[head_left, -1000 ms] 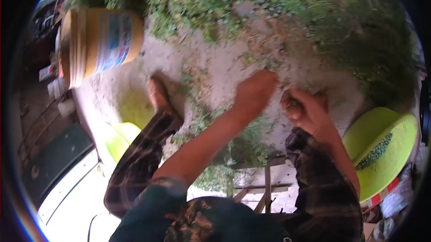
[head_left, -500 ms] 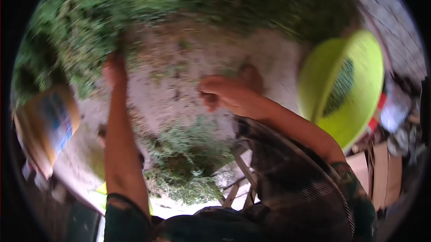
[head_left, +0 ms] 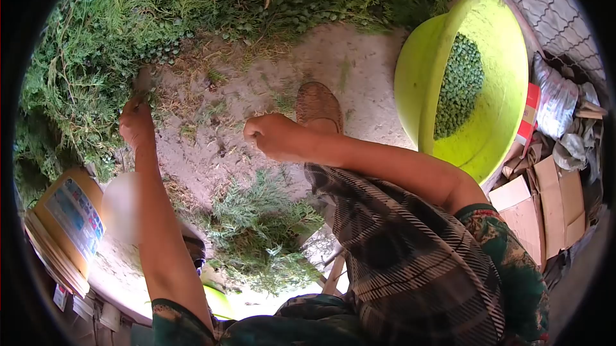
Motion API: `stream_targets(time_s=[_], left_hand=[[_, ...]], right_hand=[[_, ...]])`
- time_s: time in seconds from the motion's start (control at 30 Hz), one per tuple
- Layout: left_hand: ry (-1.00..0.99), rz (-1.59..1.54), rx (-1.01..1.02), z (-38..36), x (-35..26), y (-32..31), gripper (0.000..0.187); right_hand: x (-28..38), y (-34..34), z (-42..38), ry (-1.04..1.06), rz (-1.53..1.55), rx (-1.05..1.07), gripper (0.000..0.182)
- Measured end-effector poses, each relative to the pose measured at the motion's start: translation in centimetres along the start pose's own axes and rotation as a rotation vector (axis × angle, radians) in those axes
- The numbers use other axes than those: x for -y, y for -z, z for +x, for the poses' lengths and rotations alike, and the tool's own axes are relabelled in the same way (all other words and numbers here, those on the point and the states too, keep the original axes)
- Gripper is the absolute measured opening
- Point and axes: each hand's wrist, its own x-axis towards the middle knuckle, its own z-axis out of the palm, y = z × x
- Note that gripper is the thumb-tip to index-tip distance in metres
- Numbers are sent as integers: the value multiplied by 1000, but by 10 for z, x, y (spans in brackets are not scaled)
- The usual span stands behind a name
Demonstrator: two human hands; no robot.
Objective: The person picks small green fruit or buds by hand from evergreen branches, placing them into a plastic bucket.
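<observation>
the left hand [head_left: 136,122] reaches to the far left edge of the heap of green branches [head_left: 83,70] on the ground, fingers closed on a sprig there. the right hand [head_left: 269,134] hovers clenched over the bare dirt in the middle; whether it holds anything i cannot tell. the branches look light, soft and springy, with small berries that would likely shed if squeezed, so the woody stem seems the better place to take hold. a lime basin [head_left: 494,134] of green berries [head_left: 459,83] stands at the right, cardboard [head_left: 545,198] beside it. a yellow bucket [head_left: 61,217] lies near left.
</observation>
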Motion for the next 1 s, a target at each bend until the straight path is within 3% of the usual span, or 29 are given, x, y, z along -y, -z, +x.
stream_targets(time_s=[0.03, 0.1, 0.3, 0.33, 0.43, 0.47, 0.53, 0.57, 0.63, 0.67, 0.73, 0.77, 0.93, 1.0], left_hand=[[-3, 1, 2, 1, 5, -2, 22], [21, 74, -5, 3, 15, -4, 18], [-43, 96, 68, 0, 12, 9, 18], [-3, 48, 38, -2, 13, 12, 23], [152, -522, 95, 2, 44, 3, 28], [148, -533, 103, -3, 48, 1, 28], [472, -1116, 249, -12, 35, 16, 35], [491, -1286, 372, -21, 25, 24, 38], [497, -1470, 553, -48, -4, 40, 42], [465, -1589, 642, -62, -12, 44, 37], [420, -1676, 804, -88, -50, 69, 25], [495, -1685, 767, -97, -59, 73, 25], [537, -1698, 806, -114, -81, 84, 21], [534, -1686, 858, -116, -85, 88, 21]], right_hand=[[-7, -1, 2, 0, 3, -2, 13], [-19, -3, 6, 346, -521, -49, 17], [-9, 5, 1, 371, -597, -2, 14], [-12, 4, 3, 366, -598, -7, 14], [-19, 4, 5, 437, -602, -29, 13], [-18, 3, 5, 440, -554, -33, 12], [-13, -3, 14, 337, -489, -31, 8], [-12, -1, 13, 340, -488, -35, 8], [15, 7, 6, -60, 328, 79, 20], [9, 8, 8, -22, 497, 108, 30], [20, 11, 12, -15, 681, 75, 29], [24, 11, 13, 5, 685, 101, 29], [33, 8, 10, 118, 769, 139, 51], [35, 3, 11, 111, 789, 135, 51]])
